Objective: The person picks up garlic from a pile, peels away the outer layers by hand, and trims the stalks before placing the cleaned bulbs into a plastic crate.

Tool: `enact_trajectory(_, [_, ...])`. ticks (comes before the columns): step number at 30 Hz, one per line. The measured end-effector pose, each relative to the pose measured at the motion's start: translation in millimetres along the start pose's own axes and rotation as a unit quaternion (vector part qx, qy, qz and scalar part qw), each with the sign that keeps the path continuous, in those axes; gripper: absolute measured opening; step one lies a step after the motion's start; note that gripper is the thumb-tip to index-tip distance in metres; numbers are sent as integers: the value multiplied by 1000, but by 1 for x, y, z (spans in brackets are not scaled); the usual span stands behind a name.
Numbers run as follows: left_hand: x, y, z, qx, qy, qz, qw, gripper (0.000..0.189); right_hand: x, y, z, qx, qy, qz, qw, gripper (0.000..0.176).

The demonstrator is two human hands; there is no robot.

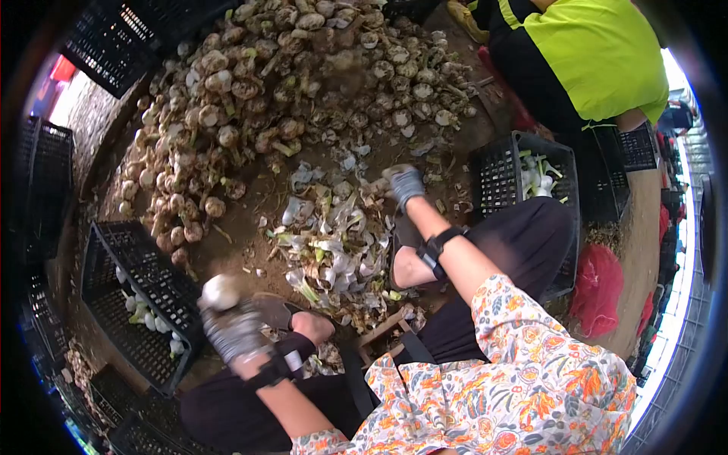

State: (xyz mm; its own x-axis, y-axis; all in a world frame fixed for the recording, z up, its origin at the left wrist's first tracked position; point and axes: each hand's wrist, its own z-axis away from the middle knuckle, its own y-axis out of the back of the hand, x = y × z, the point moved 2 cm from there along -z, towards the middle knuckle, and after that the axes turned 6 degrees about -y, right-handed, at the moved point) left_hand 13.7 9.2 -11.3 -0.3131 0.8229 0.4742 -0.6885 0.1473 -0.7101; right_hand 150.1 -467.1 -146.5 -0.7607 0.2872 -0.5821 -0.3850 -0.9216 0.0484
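My left hand (231, 327), in a grey glove and blurred by motion, is closed on a pale garlic bulb (221, 292) beside the left crate (144, 262). My right hand (406, 184), also gloved, is over the ground past my knee. Its fingers are curled, and whatever they may hold is hidden. Peeled skins and leaf scraps (334, 254) lie in a heap between my feet. Beyond it rises a large pile of dirty garlic bulbs (250, 87). Cleaned white garlic (148, 318) lies in the left crate.
To my right stands another black crate (497, 178) with trimmed garlic (540, 178) inside. A red mesh bag (597, 292) lies beside it. A person in a bright yellow top (603, 57) sits at the upper right. More black crates (49, 186) line the left side.
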Motion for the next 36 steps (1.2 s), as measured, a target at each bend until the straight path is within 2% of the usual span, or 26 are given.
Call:
enact_trajectory(1, [0, -2, -6, -6, 1, -1, 1000, 66, 1, 23, -30, 119, 131, 128, 976, 31])
enact_trajectory(2, [26, -32, 7, -12, -41, 32, 999, 62, -10, 44, -44, 230, 165, 198, 939, 27])
enact_trajectory(3, [19, -42, 15, 8, -63, 69, 996, 59, -35, 93, -54, 345, 190, 274, 877, 33])
enact_trajectory(4, [39, -41, 15, -61, -50, 78, 994, 57, -44, 104, -71, 411, 199, 253, 853, 42])
enact_trajectory(5, [54, -44, 13, -129, -37, 86, 987, 56, -72, 105, -62, 423, 68, 334, 840, 46])
enact_trajectory(6, [53, -63, 22, -51, -102, 9, 993, 56, -87, 109, -75, 421, 69, 331, 841, 46])
enact_trajectory(7, [47, -61, 17, -168, -80, 6, 983, 55, -106, 124, -90, 438, 81, 231, 865, 42])
enact_trajectory(9, [32, -57, 9, -88, -89, -41, 991, 49, -126, 149, -110, 455, 102, 23, 885, 35])
enact_trajectory(10, [15, -62, 13, -55, -85, -86, 991, 45, -128, 156, -116, 454, 103, 24, 884, 35])
enact_trajectory(11, [-6, -69, 21, -23, -81, -130, 988, 42, -127, 161, -124, 451, 116, 130, 876, 35])
enact_trajectory(12, [-30, -82, 32, -38, -49, -142, 988, 39, -125, 165, -131, 442, 129, 233, 856, 36])
enact_trajectory(15, [-72, -84, 46, -108, 43, -199, 973, 33, -122, 165, -141, 393, 160, 520, 741, 37])
enact_trajectory(16, [-87, -90, 56, -65, 51, -215, 973, 33, -122, 163, -131, 393, 160, 520, 741, 37])
enact_trajectory(17, [-104, -97, 65, -24, 59, -231, 971, 32, -126, 156, -115, 358, 131, 515, 768, 39])
enact_trajectory(19, [-128, -94, 74, -25, 95, -252, 963, 34, -146, 129, -79, 284, 78, 498, 816, 47])
enact_trajectory(20, [-137, -87, 76, -45, 126, -260, 956, 34, -158, 116, -71, 254, -67, 366, 893, 41])
enact_trajectory(21, [-145, -80, 77, -65, 156, -268, 948, 35, -154, 115, -71, 251, -64, 365, 894, 41])
enact_trajectory(23, [-159, -71, 83, -92, 190, -329, 921, 36, -137, 119, -86, 284, 74, 435, 851, 33])
enact_trajectory(24, [-163, -71, 88, -121, 223, -301, 919, 33, -135, 116, -82, 300, 143, 466, 820, 30])
enact_trajectory(25, [-164, -67, 95, -126, 225, -297, 920, 32, -132, 115, -79, 300, 148, 463, 821, 30])
enact_trajectory(28, [-160, -60, 108, -126, 225, -309, 916, 29, -105, 118, -65, 346, 67, 427, 833, 35])
enact_trajectory(33, [-161, -37, 108, -85, 227, -341, 908, 26, -88, 108, -64, 397, 136, 399, 815, 32])
enact_trajectory(36, [-168, -31, 107, -109, 215, -359, 902, 29, -83, 113, -72, 433, 177, 367, 804, 31])
